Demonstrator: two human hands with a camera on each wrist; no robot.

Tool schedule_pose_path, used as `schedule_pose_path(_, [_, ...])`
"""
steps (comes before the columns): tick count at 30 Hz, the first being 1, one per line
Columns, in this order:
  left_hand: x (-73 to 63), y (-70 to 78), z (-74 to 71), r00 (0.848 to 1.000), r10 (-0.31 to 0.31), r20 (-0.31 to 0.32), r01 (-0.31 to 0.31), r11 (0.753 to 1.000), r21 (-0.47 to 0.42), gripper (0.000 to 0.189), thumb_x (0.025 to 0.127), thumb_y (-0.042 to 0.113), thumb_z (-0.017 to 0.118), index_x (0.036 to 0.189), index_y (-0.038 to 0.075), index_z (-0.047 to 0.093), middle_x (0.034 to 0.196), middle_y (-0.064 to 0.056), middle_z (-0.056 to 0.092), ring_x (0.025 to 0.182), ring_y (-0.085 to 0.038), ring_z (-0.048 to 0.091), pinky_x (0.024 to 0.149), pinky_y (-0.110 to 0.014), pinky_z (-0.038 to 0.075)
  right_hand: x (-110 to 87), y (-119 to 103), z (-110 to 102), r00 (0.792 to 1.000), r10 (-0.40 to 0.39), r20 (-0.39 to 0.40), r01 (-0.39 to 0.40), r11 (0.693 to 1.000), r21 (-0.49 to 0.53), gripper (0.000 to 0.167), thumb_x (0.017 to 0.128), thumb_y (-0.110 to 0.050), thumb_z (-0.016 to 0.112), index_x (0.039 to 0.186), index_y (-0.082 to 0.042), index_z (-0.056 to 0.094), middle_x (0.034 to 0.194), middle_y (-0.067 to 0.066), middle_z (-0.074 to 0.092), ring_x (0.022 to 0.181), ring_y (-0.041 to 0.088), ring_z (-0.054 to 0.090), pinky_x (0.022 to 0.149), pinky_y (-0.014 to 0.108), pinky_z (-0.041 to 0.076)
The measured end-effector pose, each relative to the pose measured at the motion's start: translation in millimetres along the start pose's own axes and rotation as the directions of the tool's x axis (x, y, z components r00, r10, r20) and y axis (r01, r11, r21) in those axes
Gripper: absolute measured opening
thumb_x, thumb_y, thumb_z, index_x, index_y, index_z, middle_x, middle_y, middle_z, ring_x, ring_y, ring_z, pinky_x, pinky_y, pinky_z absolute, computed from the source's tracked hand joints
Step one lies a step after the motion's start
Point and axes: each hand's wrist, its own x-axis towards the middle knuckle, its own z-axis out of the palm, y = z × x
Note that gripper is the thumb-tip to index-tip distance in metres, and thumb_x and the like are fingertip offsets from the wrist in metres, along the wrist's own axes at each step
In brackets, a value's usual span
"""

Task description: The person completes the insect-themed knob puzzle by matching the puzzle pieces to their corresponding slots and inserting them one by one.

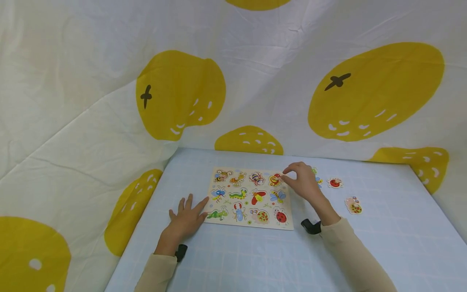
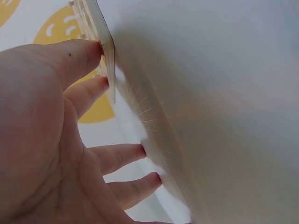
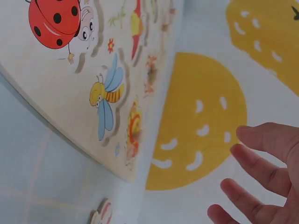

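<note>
A wooden insect puzzle board (image 1: 225, 205) lies flat, showing rows of colourful insect shapes. My left hand (image 1: 187, 219) has its fingers spread at the board's left side; in the left wrist view its thumb (image 2: 84, 53) and a fingertip touch the board's edge (image 2: 110, 60). Over the board's far right corner hovers my right hand (image 1: 303, 180), thumb and forefinger close together beside a red and yellow shape (image 1: 275, 180). In the right wrist view, the fingers (image 3: 254, 172) are bent a little, with no piece visible between them. A bee shape (image 3: 107, 98) and a ladybird shape (image 3: 56, 21) show on the board there.
Right of the board lie loose pieces: a red bug piece (image 1: 335, 183), a snail piece (image 1: 354, 205) and a bee piece (image 1: 319, 181) partly behind the right hand. A pale blue cloth (image 1: 240, 259) covers the table. A fruit-patterned curtain (image 1: 262, 89) hangs behind.
</note>
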Motion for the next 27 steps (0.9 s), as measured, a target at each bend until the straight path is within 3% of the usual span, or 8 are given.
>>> schedule_pose_path(17, [0.4,-0.6,0.0,1.000,0.003,0.011,-0.003,1.000,0.001,0.058,0.103,0.039,0.054,0.157,0.032,0.034,0.163,-0.026,0.010,0.146,-0.054,0.003,0.100,-0.083,0.003,-40.1,4,-46,0.994,-0.002,-0.105,0.009,0.998,0.062,0.014,0.092,-0.013,0.074,0.100,-0.001,0.074,0.120,0.021,0.063,0.119,0.042,0.050,0.097,0.065,0.038])
schedule_pose_path(27, [-0.8,0.3,-2.4,1.000,0.018,0.001,-0.018,1.000,-0.004,0.057,0.103,0.038,0.053,0.157,0.031,0.035,0.162,-0.028,0.011,0.146,-0.055,0.004,0.100,-0.084,0.004,-57.3,16,-64,0.989,0.089,-0.119,-0.089,0.996,0.005,0.019,0.094,-0.017,0.071,0.104,-0.001,0.073,0.126,0.026,0.058,0.123,0.046,0.045,0.095,0.070,0.037])
